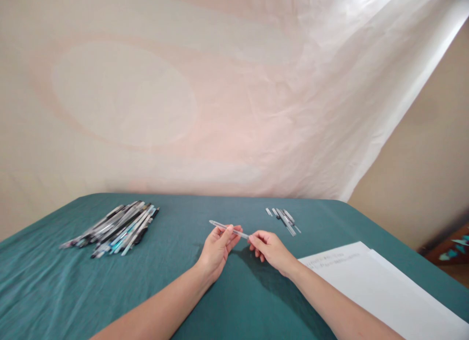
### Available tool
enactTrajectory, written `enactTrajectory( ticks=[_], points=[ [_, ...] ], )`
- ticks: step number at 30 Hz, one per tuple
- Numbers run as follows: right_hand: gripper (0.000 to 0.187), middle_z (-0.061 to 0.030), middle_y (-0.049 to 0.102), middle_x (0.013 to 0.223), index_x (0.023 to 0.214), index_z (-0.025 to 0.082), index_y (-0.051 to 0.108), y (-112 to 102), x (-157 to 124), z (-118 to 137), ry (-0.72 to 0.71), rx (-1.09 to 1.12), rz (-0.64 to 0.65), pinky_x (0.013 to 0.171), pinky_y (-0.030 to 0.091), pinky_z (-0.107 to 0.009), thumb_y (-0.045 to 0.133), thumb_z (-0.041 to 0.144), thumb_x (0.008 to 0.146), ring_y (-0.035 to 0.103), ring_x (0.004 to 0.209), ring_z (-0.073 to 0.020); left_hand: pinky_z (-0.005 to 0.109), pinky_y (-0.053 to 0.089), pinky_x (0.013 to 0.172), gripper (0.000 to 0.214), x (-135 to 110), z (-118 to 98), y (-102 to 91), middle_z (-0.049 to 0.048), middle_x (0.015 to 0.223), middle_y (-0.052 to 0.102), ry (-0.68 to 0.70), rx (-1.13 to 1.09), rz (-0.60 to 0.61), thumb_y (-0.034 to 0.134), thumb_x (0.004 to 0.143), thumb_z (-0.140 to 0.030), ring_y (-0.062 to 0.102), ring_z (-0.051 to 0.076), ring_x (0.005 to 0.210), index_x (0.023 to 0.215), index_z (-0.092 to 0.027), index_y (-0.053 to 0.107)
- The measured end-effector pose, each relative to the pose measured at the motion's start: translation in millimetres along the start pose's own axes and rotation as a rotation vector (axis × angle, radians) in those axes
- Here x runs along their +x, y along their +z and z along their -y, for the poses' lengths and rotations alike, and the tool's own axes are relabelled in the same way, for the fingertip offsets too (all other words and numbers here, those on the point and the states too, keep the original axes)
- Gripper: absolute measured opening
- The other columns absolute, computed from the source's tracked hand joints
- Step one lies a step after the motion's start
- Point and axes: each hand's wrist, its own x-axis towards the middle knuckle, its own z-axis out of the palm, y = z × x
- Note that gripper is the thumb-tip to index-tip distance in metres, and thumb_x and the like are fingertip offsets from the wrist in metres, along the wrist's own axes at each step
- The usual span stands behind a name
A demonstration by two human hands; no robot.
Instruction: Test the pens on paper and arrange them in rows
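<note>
A slim clear pen (219, 224) is held above the middle of the table, slanting down to the right. My left hand (218, 247) pinches its barrel between thumb and fingers. At the pen's right end, my right hand (269, 247) closes its fingertips on it; what exactly lies under those fingertips is hidden. Left of my hands lies a large pile of pens (120, 227), mostly clear, black and pale blue. Beyond my right hand is a small group of pens and loose pen parts (287, 220).
White paper sheets (373, 286) with some handwriting at the top lie at the right on the green tablecloth (176, 291). A pale draped cloth (227, 95) hangs behind the table. Brown furniture (450, 247) stands past the right edge.
</note>
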Motion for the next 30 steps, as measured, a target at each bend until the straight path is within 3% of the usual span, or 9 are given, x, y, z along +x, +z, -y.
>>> enactTrajectory(
  ticks=[3, 8, 22, 27, 30],
  points=[
    [0.036, 0.0012, 0.056, 0.065, 0.078, 0.016, 0.056, -0.6, -0.5, 0.9, -0.014, 0.006, 0.003, 0.038, 0.035, -0.016, 0.054, 0.051, 0.072, 0.045, 0.045, -0.0055, 0.027, 0.049, 0.082, 0.016, 1.1, 0.0, 0.4, 0.0092, 0.091, 0.065, 0.002, -0.002, -0.01, 0.063, 0.073, -0.021, 0.061, 0.016, 0.09, 0.08, -0.015, 0.049],
    [0.042, -0.0032, 0.06, 0.067, 0.078, 0.014, 0.058, 1.1, 0.6, 0.6, -0.006, 0.001, 0.039, 0.037, 0.034, -0.017, 0.042, 0.053, 0.079, 0.047, 0.047, -0.0069, 0.028, 0.049, 0.083, 0.016, 0.4, -0.4, 1.4, 0.0092, 0.091, 0.065, -0.001, 0.01, -0.005, 0.063, 0.073, -0.021, 0.061, 0.016, 0.088, 0.078, -0.014, 0.049],
    [0.031, 0.0036, 0.053, 0.055, 0.077, 0.014, 0.059, 0.7, -0.4, -1.7, -0.036, 0.003, -0.08, 0.039, 0.034, -0.017, 0.063, 0.043, 0.067, 0.041, 0.042, -0.0053, 0.03, 0.048, 0.084, 0.016, -1.4, -1.0, 2.5, 0.0085, 0.088, 0.065, 0.01, 0.017, -0.004, 0.064, 0.073, -0.021, 0.061, 0.016, 0.088, 0.076, -0.014, 0.049],
    [0.044, -0.0032, 0.06, 0.067, 0.076, 0.013, 0.059, 0.1, -0.3, 3.1, 0.018, 0.001, 0.022, 0.039, 0.036, -0.018, 0.046, 0.054, 0.076, 0.048, 0.046, -0.0073, 0.03, 0.048, 0.084, 0.018, -1.9, -1.2, 2.2, 0.0083, 0.087, 0.065, 0.0, 0.019, -0.012, 0.065, 0.071, -0.022, 0.062, 0.016, 0.086, 0.075, -0.014, 0.05],
    [0.046, -0.0024, 0.058, 0.061, 0.074, 0.012, 0.059, 0.4, 0.4, 2.4, 0.044, -0.024, 0.033, 0.038, 0.035, -0.017, 0.044, 0.055, 0.077, 0.049, 0.045, -0.0075, 0.029, 0.048, 0.084, 0.019, -1.2, 0.2, 0.4, 0.0084, 0.088, 0.065, 0.001, 0.023, -0.004, 0.065, 0.071, -0.023, 0.061, 0.016, 0.088, 0.075, -0.015, 0.049]
  ],
)
